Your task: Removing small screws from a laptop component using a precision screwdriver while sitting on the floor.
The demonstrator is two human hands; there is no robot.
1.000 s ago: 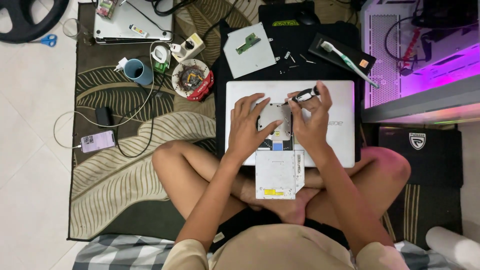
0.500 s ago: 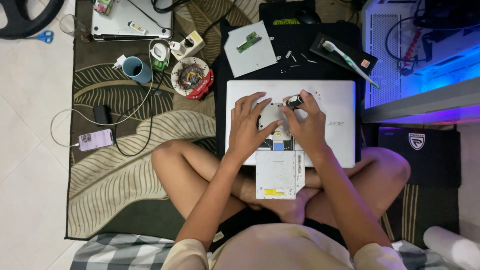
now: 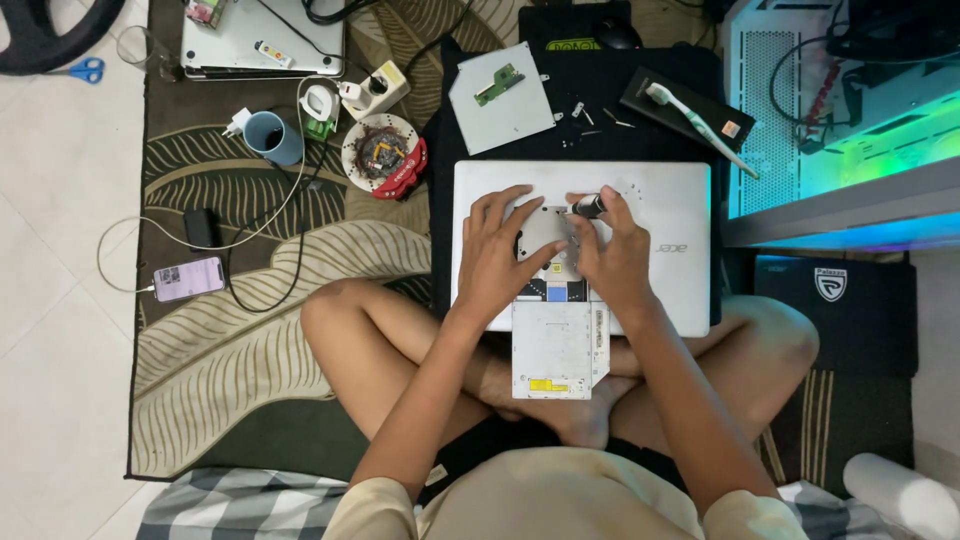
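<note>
A closed white laptop [image 3: 668, 205] lies on a black mat in front of my crossed legs. On its lid rests a grey optical drive [image 3: 545, 232], and a second silver drive [image 3: 555, 350] overhangs the lid's near edge onto my foot. My left hand [image 3: 497, 255] presses flat on the left side of the upper drive, fingers spread. My right hand [image 3: 612, 250] grips a small screwdriver [image 3: 588, 206] with a black handle, its tip down on the drive's top right corner.
A metal drive cover with a green circuit board [image 3: 500, 98], loose screws [image 3: 590, 115] and a toothbrush [image 3: 700, 120] lie beyond the laptop. To the left are a blue mug [image 3: 272, 136], a red-rimmed parts dish [image 3: 382, 153], cables and a phone [image 3: 188, 278]. A lit computer case [image 3: 840, 110] stands at right.
My right hand has turned the screwdriver from lying angled to the right to standing upright over the drive's corner. My left hand has stayed on the drive.
</note>
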